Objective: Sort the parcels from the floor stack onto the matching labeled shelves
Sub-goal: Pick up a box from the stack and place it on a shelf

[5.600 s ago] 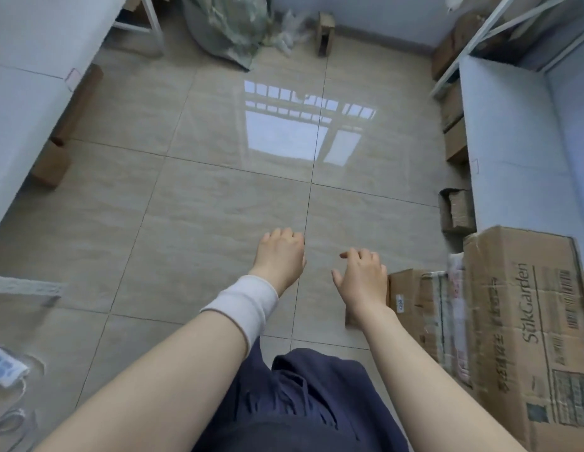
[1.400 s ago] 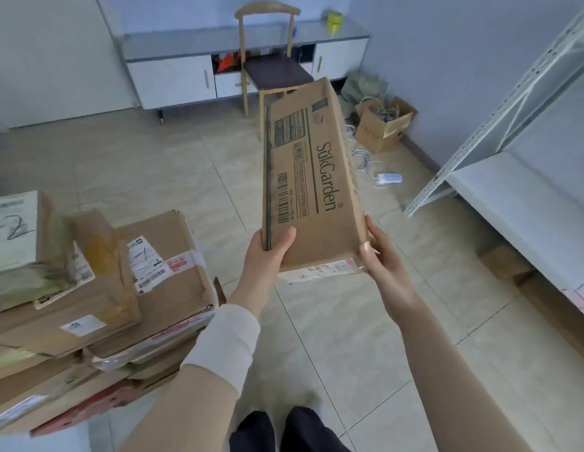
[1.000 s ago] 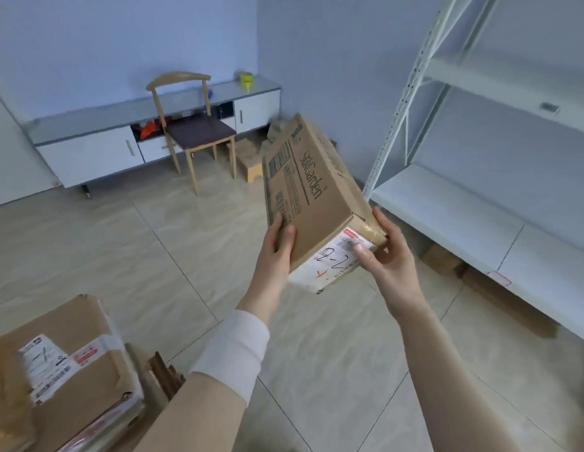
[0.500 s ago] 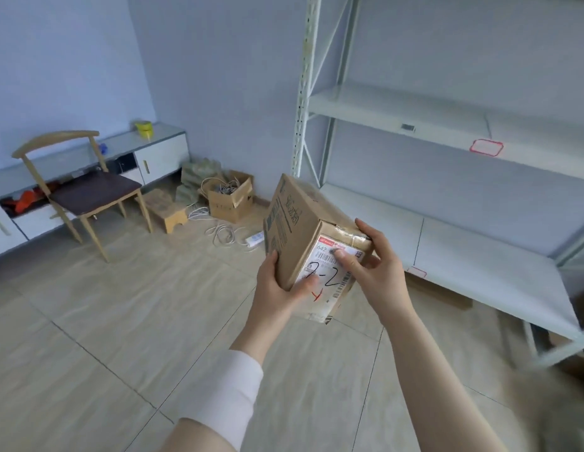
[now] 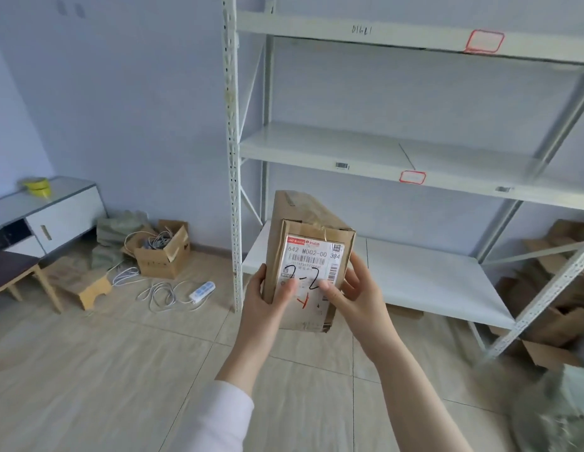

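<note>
I hold a long brown cardboard parcel (image 5: 312,223) end-on in front of me. Its near end carries a white shipping label with "2-2" handwritten in black. My left hand (image 5: 263,301) grips its left side, thumb on the label. My right hand (image 5: 357,296) grips its right side, thumb also on the label. Behind the parcel stands a white metal shelf rack (image 5: 232,151) with three boards in view: the top board (image 5: 398,35) and the middle board (image 5: 382,154) each bear a red-outlined tag, and the bottom board (image 5: 431,275) is low near the floor.
A power strip with a coiled cable (image 5: 202,290) lies on the tile floor left of the rack. Beside it sit an open box of cables (image 5: 165,252), a small wooden stool (image 5: 85,283) and a white cabinet (image 5: 52,213). Cardboard boxes (image 5: 561,308) pile up at the right.
I turned from the floor stack toward the rack with the parcel. The parcel swung so that its labelled end faces me, and both thumbs moved onto the label.
</note>
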A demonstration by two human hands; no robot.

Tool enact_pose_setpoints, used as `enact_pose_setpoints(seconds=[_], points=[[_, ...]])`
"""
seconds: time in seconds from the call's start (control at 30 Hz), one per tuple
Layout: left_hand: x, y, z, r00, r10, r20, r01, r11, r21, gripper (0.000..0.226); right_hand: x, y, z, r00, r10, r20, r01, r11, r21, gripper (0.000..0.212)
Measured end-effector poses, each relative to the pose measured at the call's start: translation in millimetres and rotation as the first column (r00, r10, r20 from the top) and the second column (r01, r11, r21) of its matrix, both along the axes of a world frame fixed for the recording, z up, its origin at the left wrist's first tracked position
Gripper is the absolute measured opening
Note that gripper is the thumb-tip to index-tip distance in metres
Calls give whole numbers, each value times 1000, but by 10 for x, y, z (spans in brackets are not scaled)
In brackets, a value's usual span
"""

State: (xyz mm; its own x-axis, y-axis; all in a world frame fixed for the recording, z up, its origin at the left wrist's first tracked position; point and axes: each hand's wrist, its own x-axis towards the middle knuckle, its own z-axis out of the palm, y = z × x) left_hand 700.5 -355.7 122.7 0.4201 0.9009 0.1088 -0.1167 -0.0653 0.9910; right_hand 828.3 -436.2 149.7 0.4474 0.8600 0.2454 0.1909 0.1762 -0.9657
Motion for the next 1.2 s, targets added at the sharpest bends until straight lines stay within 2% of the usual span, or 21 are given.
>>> enact_pose_setpoints(seconds=[0.07,0.17,0.3,0.47,0.57,0.7,0.87,1.03,1.2], points=[[119,175,19,1000,-16,12,16,1000,10,81,117,135,38,1000,-7,7,7,1000,-10,67],[329,456,105,999,-39,10,38,997,74,96,335,399,123,999,-35,27,34,999,10,72],[673,864,311,999,-48,-10,49,981,185,71,680,776,249,997,-64,44,60,995,76,73],[978,1332,577,993,-105,-53,116,953,279,75,1030,1221,353,997,-72,17,69,989,131,75],[1098,1618,638,983,-167,-78,183,938,295,68,1183,1503,405,998,-54,24,50,987,150,76],[1264,2092,669,968,-205,-144,239,927,288,86,1409,1912,450,998,-52,39,45,988,150,77],[1469,2826,737,956,-238,-171,283,905,317,63,1671,2512,521,995,30,95,-38,996,86,94],[1637,3700,806,932,-309,-189,357,875,327,78,1835,3257,564,995,-8,100,-1,996,90,96],[1888,4442,828,908,-359,-218,414,848,331,82,2081,3926,587,993,-48,109,38,995,95,95]])
